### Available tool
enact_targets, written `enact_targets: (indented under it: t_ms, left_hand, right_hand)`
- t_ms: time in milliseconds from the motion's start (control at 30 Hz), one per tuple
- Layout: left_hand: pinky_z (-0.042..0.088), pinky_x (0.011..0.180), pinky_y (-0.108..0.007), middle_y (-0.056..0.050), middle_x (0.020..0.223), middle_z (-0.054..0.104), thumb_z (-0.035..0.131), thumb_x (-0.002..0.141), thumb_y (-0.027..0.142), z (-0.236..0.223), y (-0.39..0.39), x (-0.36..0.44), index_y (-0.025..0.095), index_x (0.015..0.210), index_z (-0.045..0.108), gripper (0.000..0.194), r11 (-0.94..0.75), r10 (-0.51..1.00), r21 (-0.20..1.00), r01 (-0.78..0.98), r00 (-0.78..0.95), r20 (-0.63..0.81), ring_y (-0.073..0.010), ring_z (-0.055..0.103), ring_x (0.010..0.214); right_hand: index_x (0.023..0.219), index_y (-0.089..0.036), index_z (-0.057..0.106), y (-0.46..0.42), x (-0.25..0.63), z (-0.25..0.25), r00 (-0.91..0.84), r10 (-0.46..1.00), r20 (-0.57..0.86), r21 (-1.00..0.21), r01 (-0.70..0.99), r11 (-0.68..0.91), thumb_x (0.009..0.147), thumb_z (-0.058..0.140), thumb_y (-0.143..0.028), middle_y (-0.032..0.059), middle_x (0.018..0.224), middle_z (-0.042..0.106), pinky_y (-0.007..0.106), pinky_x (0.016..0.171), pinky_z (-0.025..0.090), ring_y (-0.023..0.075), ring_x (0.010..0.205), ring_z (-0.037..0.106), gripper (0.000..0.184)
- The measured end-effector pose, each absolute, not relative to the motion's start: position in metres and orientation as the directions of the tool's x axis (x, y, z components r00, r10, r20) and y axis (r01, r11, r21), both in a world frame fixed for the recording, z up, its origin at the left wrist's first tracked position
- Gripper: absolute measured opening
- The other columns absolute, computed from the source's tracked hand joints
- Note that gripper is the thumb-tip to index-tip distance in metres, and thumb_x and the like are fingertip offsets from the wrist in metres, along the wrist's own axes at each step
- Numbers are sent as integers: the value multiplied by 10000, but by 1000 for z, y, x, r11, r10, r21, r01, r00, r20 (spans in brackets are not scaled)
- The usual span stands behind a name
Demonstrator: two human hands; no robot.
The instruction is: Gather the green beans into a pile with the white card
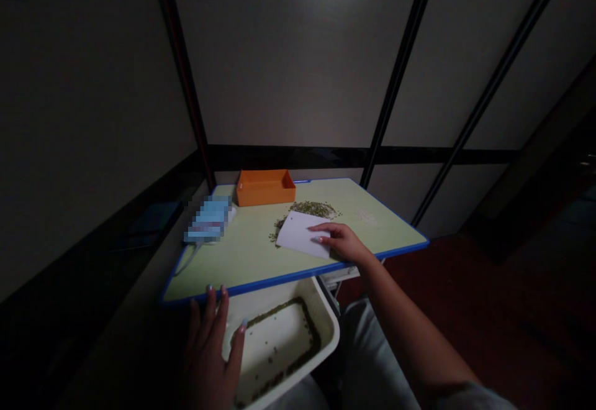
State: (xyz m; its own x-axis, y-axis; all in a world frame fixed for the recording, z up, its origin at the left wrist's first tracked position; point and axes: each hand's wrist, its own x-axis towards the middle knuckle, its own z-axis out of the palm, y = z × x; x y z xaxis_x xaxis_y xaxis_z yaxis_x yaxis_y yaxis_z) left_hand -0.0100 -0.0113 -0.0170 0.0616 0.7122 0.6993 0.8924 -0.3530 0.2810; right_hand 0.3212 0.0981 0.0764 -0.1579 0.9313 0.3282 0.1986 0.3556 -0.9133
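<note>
My right hand [342,240] grips the right side of a white card or sheet of paper [300,233], thumb and fingers over its face. The card leans low over the table, against a spread of small green beans or seeds [313,209]; more of them show along its left edge. Fingers spread, my left hand [214,341] is at the left rim of a white plastic basin [331,335] just below the table's front edge. Small dark green grains line the basin's floor edges, and a few lie scattered in its middle.
An orange open box [265,195] stands at the back left of the pale green, blue-edged table [246,255]. Left of it is a blurred-out light blue item [208,218] with a cable. A small pale patch of grains [367,215] lies at right. Panelled walls enclose the back.
</note>
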Motion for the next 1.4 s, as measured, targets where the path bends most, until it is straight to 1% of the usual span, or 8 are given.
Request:
enact_targets:
  t_ms: [267,467,633,800,967,1067,1233,1400]
  left_hand:
    - [435,1091,-620,-101,1598,347,503,895,316,-14,-13,-10,327,1536,192,713,-357,715,269,895,76,695,-361,208,1505]
    - [433,1080,-642,-107,1588,364,493,899,331,-15,-13,-10,324,1534,202,699,-360,710,275,891,71,700,-368,209,1502]
    - [429,1089,-631,-112,1593,352,494,899,335,-15,-13,-9,318,1534,205,698,-364,715,288,886,68,696,-366,201,1504]
    - [410,1118,-604,-104,1593,358,507,894,322,-14,-14,-8,332,1532,207,705,-356,720,299,885,56,692,-357,204,1503]
    - [397,1125,-622,-87,1604,339,504,894,325,-12,-14,-8,353,1532,188,713,-349,740,324,879,47,671,-355,190,1507]
    - [404,1125,-614,-74,1603,343,503,895,326,-12,-14,-8,360,1530,191,708,-345,746,332,878,42,665,-347,177,1510]
    - [384,1135,-622,-79,1609,328,515,892,328,-13,-14,-8,345,1531,200,713,-341,757,338,877,43,652,-353,170,1512]
    - [413,1119,-602,-79,1602,341,507,897,329,-13,-15,-7,333,1532,208,702,-346,740,327,879,42,671,-344,177,1511]
  right_hand:
    - [1008,-260,796,98,321,76,-171,929,329,-918,170,357,703,813,-377,54,1108,757,373,911,508,218,995,679,326]
    - [1015,-238,795,97,321,76,-78,944,320,-930,166,329,689,809,-354,70,1122,758,357,859,515,216,944,681,346]
    - [981,-226,794,101,322,71,107,928,355,-934,62,351,663,799,-358,74,1131,756,373,897,513,237,1005,673,344]
    - [1089,-198,746,106,329,65,375,835,401,-913,90,398,710,739,-382,107,1233,709,435,993,476,271,1110,640,422]
    - [1162,-173,699,106,332,63,470,778,418,-902,114,416,759,679,-400,141,1295,667,460,1035,452,280,1161,614,463]
    - [1180,-198,700,103,330,67,368,801,473,-880,162,446,777,688,-384,116,1308,662,436,1065,428,262,1194,595,445]
    - [1150,-233,734,96,324,74,-16,902,431,-892,144,428,747,761,-341,83,1305,674,393,1047,440,242,1196,598,418]
    - [1175,-254,730,95,322,75,-92,925,369,-919,115,378,730,785,-327,71,1327,664,387,1044,443,232,1187,603,455]
